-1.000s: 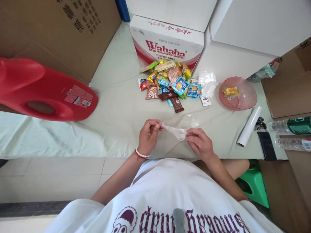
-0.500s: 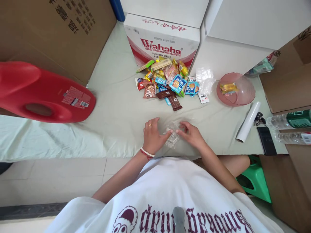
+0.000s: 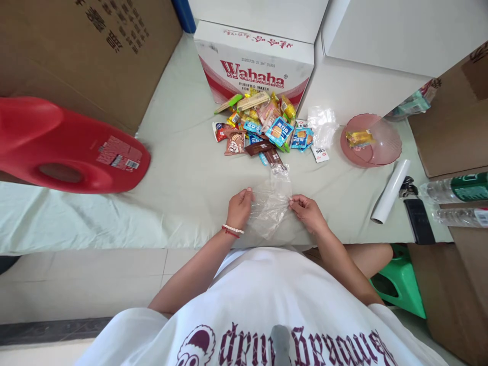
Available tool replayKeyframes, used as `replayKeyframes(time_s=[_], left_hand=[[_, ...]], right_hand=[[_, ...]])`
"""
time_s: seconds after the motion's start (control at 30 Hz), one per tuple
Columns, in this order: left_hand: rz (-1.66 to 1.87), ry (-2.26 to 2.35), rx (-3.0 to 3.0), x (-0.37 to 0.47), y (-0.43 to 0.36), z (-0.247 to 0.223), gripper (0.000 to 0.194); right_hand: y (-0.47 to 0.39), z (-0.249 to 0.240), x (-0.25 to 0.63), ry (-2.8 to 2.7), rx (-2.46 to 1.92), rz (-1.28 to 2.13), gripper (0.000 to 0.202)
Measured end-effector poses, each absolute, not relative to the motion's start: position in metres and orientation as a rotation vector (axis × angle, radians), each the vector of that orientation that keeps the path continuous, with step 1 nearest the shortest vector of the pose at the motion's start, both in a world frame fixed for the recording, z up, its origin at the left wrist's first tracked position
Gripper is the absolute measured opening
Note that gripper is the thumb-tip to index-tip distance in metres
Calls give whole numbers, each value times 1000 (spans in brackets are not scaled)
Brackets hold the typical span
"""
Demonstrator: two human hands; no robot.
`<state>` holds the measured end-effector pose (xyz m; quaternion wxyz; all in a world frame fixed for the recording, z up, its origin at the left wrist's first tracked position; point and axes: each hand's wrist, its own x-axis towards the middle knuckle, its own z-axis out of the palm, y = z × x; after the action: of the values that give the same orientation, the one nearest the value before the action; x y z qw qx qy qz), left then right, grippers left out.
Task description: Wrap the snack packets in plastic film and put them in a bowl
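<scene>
A clear plastic bag (image 3: 270,202) is spread between my two hands, just above the cloth-covered table. My left hand (image 3: 240,207) is closed on its left side, thumb uppermost. My right hand (image 3: 307,212) pinches the bag's right side, and creases run across the film from that grip. The bag's crumpled far end reaches the lowest brown wrapped bar (image 3: 273,156) of the snack pile. Behind it lies a heap of packaged snacks, with a blue packet (image 3: 279,131) on top and a brown cookie packet (image 3: 235,143) at the left.
A Wahaha carton (image 3: 253,63) stands behind the snacks. To the right are a crumpled clear bag (image 3: 322,126), a pink bowl (image 3: 389,145) holding a yellow packet, a white roll (image 3: 391,192), a phone (image 3: 418,221) and bottles. A big red jug (image 3: 87,147) lies at left.
The bag, bunched small between my hands before, is now pulled out wide and extends toward the snacks. My hands have moved apart, and my left fingers have closed on its edge.
</scene>
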<state>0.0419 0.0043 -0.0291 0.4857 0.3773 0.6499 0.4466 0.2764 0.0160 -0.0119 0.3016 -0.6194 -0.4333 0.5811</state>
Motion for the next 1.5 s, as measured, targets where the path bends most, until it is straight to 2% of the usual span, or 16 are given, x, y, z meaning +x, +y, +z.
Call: replayKeyframes(time_s=[0.17, 0.27, 0.4, 0.53, 0.63, 0.73, 0.77, 0.83, 0.87, 0.93, 1.1, 1.37, 1.5], left_hand=[[1018, 1719, 1100, 43, 1, -27, 39], [1040, 1702, 1115, 45, 2, -27, 37], [1004, 1720, 1123, 40, -4, -23, 35], [996, 1995, 1420, 22, -14, -8, 19], [970, 2104, 1711, 21, -10, 4, 35], [849, 2014, 1889, 38, 11, 4, 52], [803, 1977, 1927, 45, 19, 2, 51], [677, 1919, 1937, 56, 35, -7, 30], [626, 1918, 1902, 60, 41, -12, 24], [556, 1963, 1791, 61, 47, -20, 27], [518, 2090, 1632, 50, 43, -29, 27], [831, 1995, 1553, 45, 42, -31, 22], [1017, 1924, 1439, 37, 38, -34, 20]], right_hand=[[15, -2, 282, -1416, -1729, 958, 23], [23, 2, 269, -1625, -1665, 902, 23], [39, -9, 248, -1884, -1772, 806, 32], [48, -23, 241, -1948, -1812, 765, 19], [48, -26, 243, -1902, -1767, 747, 28], [49, -26, 242, -1830, -1784, 683, 38], [49, -26, 241, -1833, -1810, 662, 37], [51, -24, 240, -1881, -1856, 650, 25], [51, -24, 240, -1902, -1856, 666, 19], [52, -24, 242, -1873, -1792, 751, 14], [55, -26, 260, -1449, -1604, 1115, 24], [52, 0, 288, -983, -1437, 1354, 29], [47, 7, 305, -650, -1248, 1563, 38]])
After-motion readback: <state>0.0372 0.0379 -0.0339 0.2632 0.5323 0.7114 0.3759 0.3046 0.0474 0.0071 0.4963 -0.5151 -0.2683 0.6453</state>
